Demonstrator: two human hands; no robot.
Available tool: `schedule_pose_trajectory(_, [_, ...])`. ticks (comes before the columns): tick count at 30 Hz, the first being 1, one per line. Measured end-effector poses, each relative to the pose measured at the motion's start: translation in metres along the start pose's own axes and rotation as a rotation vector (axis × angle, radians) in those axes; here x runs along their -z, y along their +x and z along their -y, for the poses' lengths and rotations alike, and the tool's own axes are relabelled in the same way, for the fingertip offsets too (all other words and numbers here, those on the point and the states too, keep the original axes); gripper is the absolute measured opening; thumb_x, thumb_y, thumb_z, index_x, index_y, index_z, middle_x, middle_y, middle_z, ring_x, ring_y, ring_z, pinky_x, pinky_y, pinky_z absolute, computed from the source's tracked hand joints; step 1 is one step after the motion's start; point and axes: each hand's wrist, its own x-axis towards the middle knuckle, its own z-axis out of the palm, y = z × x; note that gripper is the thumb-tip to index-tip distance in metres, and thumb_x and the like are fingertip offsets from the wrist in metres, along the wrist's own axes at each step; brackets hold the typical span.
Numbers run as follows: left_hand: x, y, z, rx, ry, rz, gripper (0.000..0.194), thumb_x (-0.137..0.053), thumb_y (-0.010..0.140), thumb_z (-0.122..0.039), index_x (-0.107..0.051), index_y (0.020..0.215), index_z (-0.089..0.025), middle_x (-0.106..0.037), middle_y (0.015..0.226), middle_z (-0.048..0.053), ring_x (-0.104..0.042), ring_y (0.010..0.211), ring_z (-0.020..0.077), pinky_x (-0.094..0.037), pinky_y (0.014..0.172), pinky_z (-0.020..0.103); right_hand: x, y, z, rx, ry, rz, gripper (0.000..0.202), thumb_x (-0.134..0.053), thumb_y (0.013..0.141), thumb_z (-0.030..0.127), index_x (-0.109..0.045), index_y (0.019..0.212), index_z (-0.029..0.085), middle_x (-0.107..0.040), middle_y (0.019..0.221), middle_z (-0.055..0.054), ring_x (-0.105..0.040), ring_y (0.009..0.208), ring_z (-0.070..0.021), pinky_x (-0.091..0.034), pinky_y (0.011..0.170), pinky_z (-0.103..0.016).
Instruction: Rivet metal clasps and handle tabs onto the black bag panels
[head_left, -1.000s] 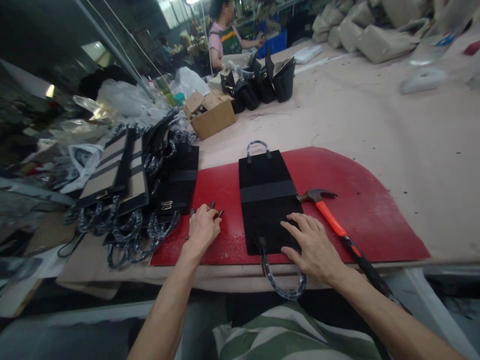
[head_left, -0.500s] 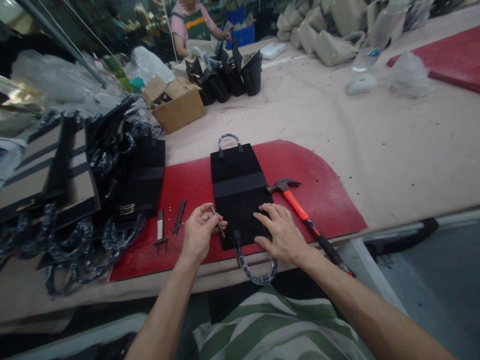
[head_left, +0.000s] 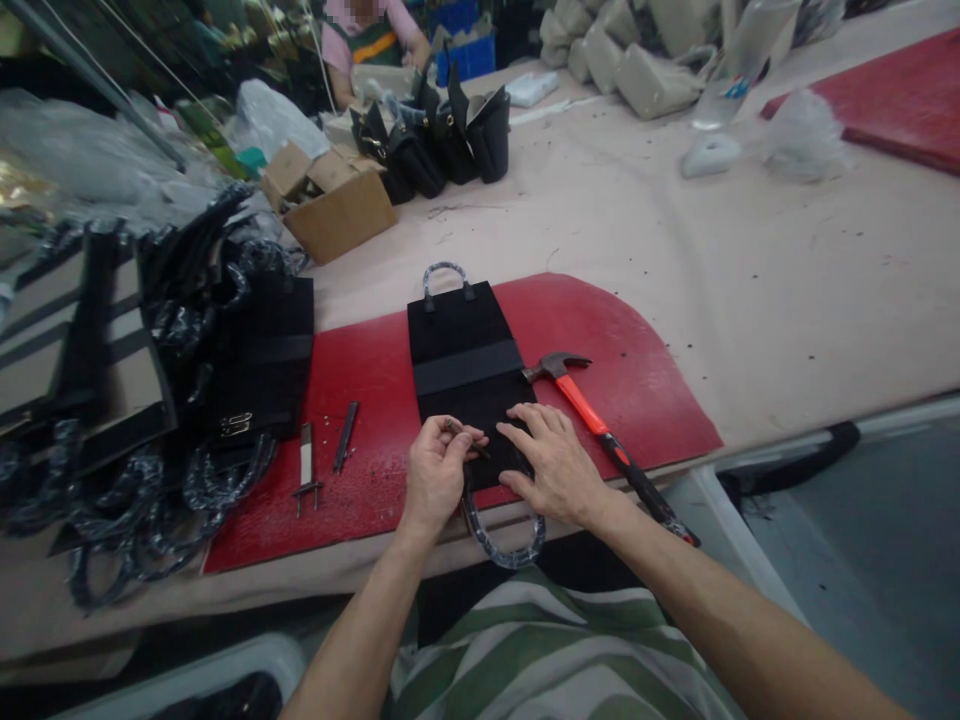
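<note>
A black bag panel (head_left: 463, 330) lies flat on a red mat, with a plastic-wrapped handle at its far end and another handle (head_left: 504, 555) at its near end. Pinched in my left hand (head_left: 439, 475) is a slim metal rod, probably a punch (head_left: 480, 451), tilted over the panel close to the near handle's base. My right hand (head_left: 559, 462) rests with fingers spread on the panel's near right part. Right of the panel lies a claw hammer (head_left: 581, 402) with an orange and black grip. The rod's tip is too small to make out.
Left of the panel, a pronged tool (head_left: 307, 465) and a dark rod (head_left: 346, 437) lie on the red mat (head_left: 615, 340). Bag pieces (head_left: 247, 400) are piled at the left. A cardboard box (head_left: 341, 215) and black bags (head_left: 487, 140) stand farther back, near another person.
My left hand has moved right with the metal rod, from the panel's left edge to over the near handle's base. My right hand stays on the panel. The camera view has shifted slightly.
</note>
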Motion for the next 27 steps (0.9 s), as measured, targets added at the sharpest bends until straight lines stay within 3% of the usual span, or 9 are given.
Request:
schedule_pose_trajectory(3, [-0.003,-0.003,0.004,-0.088,0.102,-0.004,0.014,-0.059,0.091,-0.030,-0.053,0.095,-0.019,-0.072,0.087,0.003,-0.073,0.083,0.0175,-0.059,0.076,0.030,-0.001,-0.001,-0.001,0.004,0.011,-0.008,0.058,-0.073,0.081,0.036,-0.058,0.133,0.016,-0.049,0.143,-0.016,-0.040,0.131,-0.0359,-0.031,0.111,-0.054])
schedule_pose_trajectory(6, [-0.003,-0.007,0.008,-0.282,0.281,0.000,0.004,-0.054,0.093,-0.022,-0.056,0.096,-0.020,-0.071,0.087,0.002,-0.071,0.082,0.0155,-0.056,0.079,0.029,-0.003,0.000,-0.002,0.009,0.028,-0.018,0.057,-0.072,0.081,0.036,-0.058,0.132,0.015,-0.049,0.142,-0.017,-0.041,0.131,-0.0360,-0.032,0.111,-0.055])
schedule_pose_trajectory(9, [-0.001,-0.007,0.010,-0.460,0.434,0.058,0.008,-0.051,0.093,-0.017,-0.059,0.095,-0.020,-0.070,0.088,0.002,-0.068,0.082,0.0142,-0.053,0.077,0.026,-0.003,0.000,-0.006,0.033,0.083,-0.036,0.054,-0.072,0.081,0.038,-0.060,0.129,0.015,-0.051,0.139,-0.017,-0.043,0.129,-0.0357,-0.035,0.108,-0.054])
schedule_pose_trajectory(12, [0.001,-0.007,0.010,-0.533,0.503,0.130,0.013,-0.050,0.094,-0.015,-0.062,0.094,-0.020,-0.070,0.088,0.001,-0.067,0.079,0.0128,-0.051,0.074,0.023,0.004,-0.004,-0.013,0.067,0.172,-0.111,0.048,-0.069,0.084,0.041,-0.061,0.123,0.015,-0.055,0.133,-0.016,-0.048,0.125,-0.0321,-0.039,0.106,-0.049])
schedule_pose_trajectory(14, [0.002,-0.007,0.010,-0.565,0.514,0.150,0.014,-0.049,0.094,-0.014,-0.063,0.093,-0.020,-0.070,0.087,0.001,-0.067,0.077,0.0120,-0.051,0.073,0.021,0.015,-0.009,-0.019,-0.022,0.115,-0.194,0.041,-0.065,0.087,0.037,-0.060,0.121,0.014,-0.056,0.130,-0.016,-0.051,0.120,-0.0306,-0.042,0.102,-0.046])
schedule_pose_trajectory(16, [0.003,-0.007,0.010,-0.580,0.521,0.161,0.015,-0.049,0.094,-0.014,-0.063,0.094,-0.020,-0.069,0.085,0.001,-0.066,0.074,0.0112,-0.051,0.071,0.020,0.029,-0.017,-0.027,-0.213,-0.072,-0.210,0.035,-0.062,0.088,0.032,-0.060,0.117,0.013,-0.057,0.123,-0.017,-0.053,0.114,-0.0319,-0.044,0.095,-0.045])
schedule_pose_trajectory(20, [0.002,-0.008,0.011,-0.551,0.543,0.176,0.014,-0.049,0.095,-0.016,-0.063,0.094,-0.019,-0.068,0.081,0.000,-0.062,0.064,0.0100,-0.047,0.063,0.020,0.053,-0.028,-0.041,-0.523,-0.303,0.018,0.020,-0.058,0.089,0.029,-0.060,0.101,0.013,-0.059,0.100,-0.016,-0.058,0.089,-0.0289,-0.044,0.073,-0.038])
schedule_pose_trajectory(22, [0.002,-0.006,0.010,-0.522,0.545,0.176,0.014,-0.049,0.095,-0.018,-0.062,0.092,-0.019,-0.066,0.077,-0.001,-0.059,0.061,0.0099,-0.045,0.060,0.020,0.060,-0.027,-0.044,-0.639,-0.093,0.064,0.009,-0.058,0.085,0.024,-0.057,0.089,0.016,-0.057,0.087,-0.010,-0.056,0.077,-0.0231,-0.040,0.066,-0.033])
schedule_pose_trajectory(27, [0.002,-0.002,0.005,-0.478,0.532,0.207,0.015,-0.048,0.094,-0.018,-0.062,0.089,-0.020,-0.066,0.076,0.000,-0.059,0.062,0.0108,-0.045,0.062,0.021,0.068,-0.015,-0.036,-0.906,0.894,0.203,0.011,-0.057,0.072,0.023,-0.051,0.081,0.020,-0.048,0.065,0.002,-0.044,0.053,-0.0126,-0.037,0.051,-0.026])
